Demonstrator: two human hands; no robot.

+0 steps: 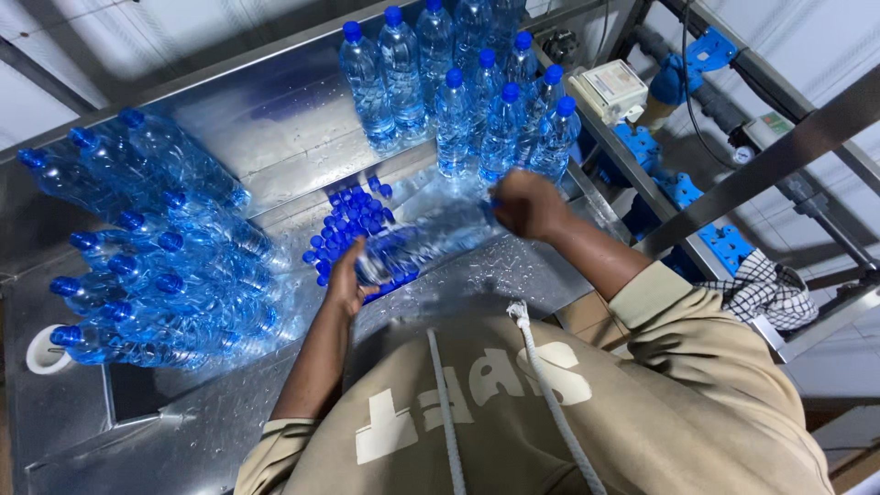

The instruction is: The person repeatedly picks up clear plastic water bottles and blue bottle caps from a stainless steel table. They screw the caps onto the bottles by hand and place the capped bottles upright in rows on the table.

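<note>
Both hands grip one blurred water bottle (426, 240): left hand (346, 280) at base, right hand (527, 203) at cap end, above loose blue caps (348, 220) on wet steel tabletop (275, 137)

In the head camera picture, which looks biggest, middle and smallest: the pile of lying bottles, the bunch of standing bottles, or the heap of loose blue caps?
1. Pile of clear plastic bottles lying on their sides, at left: largest.
2. Cluster of upright clear plastic bottles with blue caps: smaller, though it stands farther from the camera, so this is unsure.
3. Heap of loose blue plastic caps: plainly smallest.
</note>
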